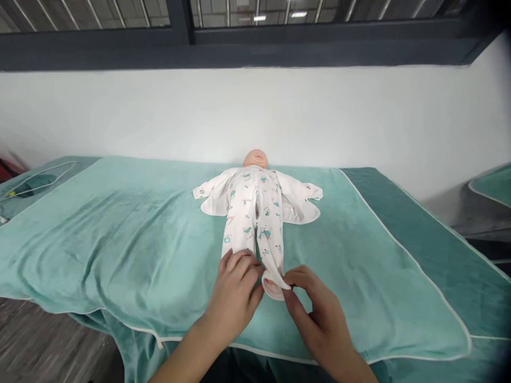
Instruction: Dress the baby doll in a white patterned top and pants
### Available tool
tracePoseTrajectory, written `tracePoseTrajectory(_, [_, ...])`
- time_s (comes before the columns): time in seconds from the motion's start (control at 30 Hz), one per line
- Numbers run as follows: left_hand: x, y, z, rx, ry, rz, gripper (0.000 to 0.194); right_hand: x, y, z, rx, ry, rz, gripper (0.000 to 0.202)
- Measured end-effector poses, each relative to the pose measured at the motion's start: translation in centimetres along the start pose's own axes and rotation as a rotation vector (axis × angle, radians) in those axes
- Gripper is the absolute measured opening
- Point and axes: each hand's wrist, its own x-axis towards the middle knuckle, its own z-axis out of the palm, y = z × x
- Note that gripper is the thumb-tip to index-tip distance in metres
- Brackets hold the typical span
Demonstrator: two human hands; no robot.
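A baby doll point(255, 158) lies on its back, its head toward the wall. White baby pants point(242, 205) with a green print cover its front and legs, and a white baby jacket point(297, 198) is spread out on both sides beneath. My right hand point(315, 314) pinches the edge of the right-hand pant cuff between thumb and forefinger, pulling it to a point. My left hand point(235, 292) is curled over the lower pant legs, thumb and forefinger at the left edge of that same cuff. Pinkish cloth or a foot shows inside the cuff opening; I cannot tell which.
A light green blanket point(131, 234) with white piping covers the table, over a darker green cloth point(403, 213). A white cord point(59, 170) lies at the far left. Behind stands a white wall point(159, 111) below a dark-framed window point(255, 45).
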Motion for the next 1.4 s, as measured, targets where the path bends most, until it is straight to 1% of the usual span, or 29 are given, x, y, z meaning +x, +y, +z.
tracePoseTrajectory(0.07, [-0.2, 0.5, 0.4, -0.014, 0.001, -0.02, 0.024, -0.3, 0.1, -0.3, -0.021, -0.006, -0.013, 0.014])
tracePoseTrajectory(0.17, [-0.6, 0.9, 0.8, -0.046, 0.012, -0.039, 0.019, -0.9, 1.2, -0.1, -0.032, -0.032, 0.006, 0.016])
tracePoseTrajectory(0.3, [-1.3, 1.1, 0.8, -0.066, 0.032, -0.001, 0.008, -1.8, 1.9, 0.1, -0.047, -0.088, 0.045, 0.016])
tracePoseTrajectory(0.4, [-1.7, 1.0, 0.7, -0.06, 0.062, 0.017, 0.014, -2.1, 1.8, -0.3, -0.061, -0.109, 0.037, 0.018])
tracePoseTrajectory(0.5, [-1.9, 0.8, 0.8, -0.075, 0.103, 0.025, 0.011, -2.0, 1.5, -0.8, -0.075, -0.136, -0.002, 0.023])
tracePoseTrajectory(0.53, [-2.0, 0.7, 0.9, -0.082, 0.108, 0.028, 0.015, -1.9, 1.5, -0.8, -0.081, -0.148, -0.013, 0.025])
tracePoseTrajectory(0.6, [-1.9, 0.5, 1.1, -0.094, 0.107, 0.028, 0.023, -1.9, 1.5, -0.7, -0.092, -0.164, -0.027, 0.028])
tracePoseTrajectory(0.7, [-2.1, 0.3, 1.4, -0.125, 0.157, 0.015, 0.016, -1.8, 1.6, -0.1, -0.114, -0.167, -0.052, 0.034])
tracePoseTrajectory(0.77, [-2.5, 0.1, 1.5, -0.138, 0.208, -0.001, 0.016, -1.9, 1.9, 0.3, -0.125, -0.167, -0.068, 0.037])
tracePoseTrajectory(0.83, [-3.1, -0.1, 1.6, -0.135, 0.228, -0.012, 0.017, -2.0, 2.0, 0.5, -0.126, -0.182, -0.074, 0.039])
tracePoseTrajectory(0.97, [-4.1, -0.2, 1.4, -0.132, 0.238, -0.026, 0.019, -2.1, 2.1, 0.7, -0.134, -0.224, -0.079, 0.039])
tracePoseTrajectory(1.07, [-4.0, -0.5, 0.8, -0.152, 0.231, 0.001, 0.018, -1.9, 2.1, 0.6, -0.136, -0.276, -0.089, 0.033])
tracePoseTrajectory(1.13, [-3.3, -1.6, 0.3, -0.21, 0.227, 0.018, 0.014, -1.4, 2.5, 0.3, -0.102, -0.311, -0.065, 0.026])
tracePoseTrajectory(1.17, [-2.6, -2.5, 0.0, -0.244, 0.243, 0.004, 0.012, -0.9, 2.9, 0.1, -0.082, -0.308, -0.037, 0.022])
tracePoseTrajectory(1.23, [-0.9, -5.1, -0.6, -0.284, 0.337, -0.099, 0.01, 0.6, 4.5, -0.2, -0.081, -0.226, 0.025, 0.015])
tracePoseTrajectory(1.27, [0.2, -6.7, -0.8, -0.245, 0.39, -0.169, 0.009, 1.7, 5.6, -0.3, -0.109, -0.152, 0.051, 0.014])
tracePoseTrajectory(1.3, [1.4, -8.3, -1.1, -0.173, 0.414, -0.219, 0.009, 3.0, 6.9, -0.3, -0.16, -0.068, 0.056, 0.015])
tracePoseTrajectory(1.33, [2.7, -10.0, -1.3, -0.091, 0.405, -0.237, 0.012, 4.4, 8.4, -0.2, -0.238, 0.001, 0.055, 0.016])
tracePoseTrajectory(1.37, [4.1, -11.5, -1.4, -0.027, 0.365, -0.23, 0.016, 5.9, 9.9, 0.0, -0.322, 0.042, 0.046, 0.018])
tracePoseTrajectory(1.4, [5.5, -12.8, -1.5, 0.017, 0.309, -0.205, 0.018, 7.3, 11.3, 0.1, -0.407, 0.048, 0.021, 0.021])
